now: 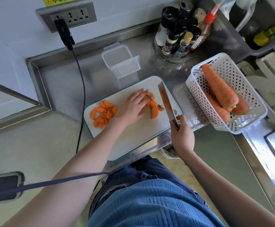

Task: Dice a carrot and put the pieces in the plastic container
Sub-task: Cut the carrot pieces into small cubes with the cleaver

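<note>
On the white cutting board (133, 138) a pile of half-round carrot slices (103, 114) lies at the left. My left hand (133, 106) lies flat with straight fingers on a second group of carrot pieces (154, 110) at the board's middle. A brown carrot end (160, 107) sits beside them. My right hand (181, 133) grips the handle of a cleaver (165, 100), whose blade stands just right of those pieces. The clear plastic container (121, 60) stands behind the board with nothing in it.
A white perforated basket (251, 102) with whole carrots (218, 86) stands at the right. A round rack of spice bottles (181, 33) is at the back. A black cable (82, 89) hangs from the wall socket, left of the board. A sink edge (274, 145) is far right.
</note>
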`<state>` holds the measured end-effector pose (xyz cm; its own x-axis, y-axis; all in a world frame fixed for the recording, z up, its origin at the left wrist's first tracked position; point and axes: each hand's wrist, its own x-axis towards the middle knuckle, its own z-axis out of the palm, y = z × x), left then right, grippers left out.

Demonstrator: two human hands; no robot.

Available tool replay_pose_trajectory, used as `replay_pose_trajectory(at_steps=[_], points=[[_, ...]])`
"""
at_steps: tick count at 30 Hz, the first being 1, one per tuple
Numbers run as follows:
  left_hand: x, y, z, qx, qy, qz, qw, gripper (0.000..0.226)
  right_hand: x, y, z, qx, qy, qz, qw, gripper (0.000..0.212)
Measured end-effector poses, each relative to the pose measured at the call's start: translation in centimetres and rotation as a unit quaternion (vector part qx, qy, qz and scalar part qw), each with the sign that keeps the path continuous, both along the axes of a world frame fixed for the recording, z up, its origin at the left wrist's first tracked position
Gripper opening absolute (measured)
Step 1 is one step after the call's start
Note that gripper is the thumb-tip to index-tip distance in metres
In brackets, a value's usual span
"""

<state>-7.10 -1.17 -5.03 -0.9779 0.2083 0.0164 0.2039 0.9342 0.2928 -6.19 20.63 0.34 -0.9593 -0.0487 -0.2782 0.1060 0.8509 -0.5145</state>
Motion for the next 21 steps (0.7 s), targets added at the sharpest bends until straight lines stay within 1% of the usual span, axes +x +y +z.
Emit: replay_pose_trajectory(at_steps=[2, 4, 5, 6, 8, 10, 11, 13, 15, 18, 19, 21], points=[[-1.9, 0.8, 0.4, -0.054, -0.064, -0.016, 0.996, 0.069, 0.1, 0.3, 0.1, -0.004, 0.005, -0.008, 1.000, 0.012], [-3.0, 0.9, 0.2, -0.119, -0.088, -0.039, 0.988, 0.074, 0.3, 0.5, 0.1, -0.012, 0.005, -0.017, 1.000, 0.012], [-3.5, 0.9, 0.1, -0.130, -0.096, -0.054, 0.985, 0.076, 0.4, 0.7, 0.2, -0.018, 0.003, -0.021, 1.000, 0.012], [-3.9, 0.7, 0.2, -0.122, -0.103, -0.068, 0.985, 0.077, 0.4, 0.8, 0.2, -0.023, 0.002, -0.023, 0.999, 0.012], [-4.8, 0.5, 0.4, -0.082, -0.115, -0.084, 0.986, 0.074, 0.5, 1.1, 0.1, -0.030, 0.004, -0.028, 0.999, 0.012], [-5.5, 0.1, 0.7, -0.037, -0.112, -0.088, 0.989, 0.058, 0.5, 1.4, 0.0, -0.029, 0.007, -0.030, 0.999, 0.011], [-5.7, 0.0, 0.8, -0.011, -0.096, -0.082, 0.992, 0.049, 0.5, 1.5, -0.1, -0.029, 0.006, -0.032, 0.999, 0.011], [-5.9, 0.1, 0.5, 0.044, -0.047, -0.058, 0.996, 0.034, 0.6, 1.6, -0.2, -0.032, 0.002, -0.037, 0.999, 0.011], [-5.9, 0.4, 0.1, 0.109, -0.034, 0.010, 0.993, 0.024, 0.7, 1.7, -0.2, -0.035, -0.002, -0.041, 0.999, 0.011], [-6.0, 0.6, 0.2, 0.222, -0.070, 0.123, 0.965, 0.015, 0.6, 1.8, -0.2, -0.040, -0.005, -0.043, 0.998, 0.012], [-6.0, 0.6, 0.5, 0.262, -0.069, 0.147, 0.951, 0.014, 0.5, 1.9, -0.1, -0.042, -0.005, -0.043, 0.998, 0.012], [-5.6, 0.9, 1.5, 0.341, -0.043, 0.212, 0.915, 0.011, 0.3, 1.9, 0.0, -0.049, -0.006, -0.043, 0.998, 0.012]])
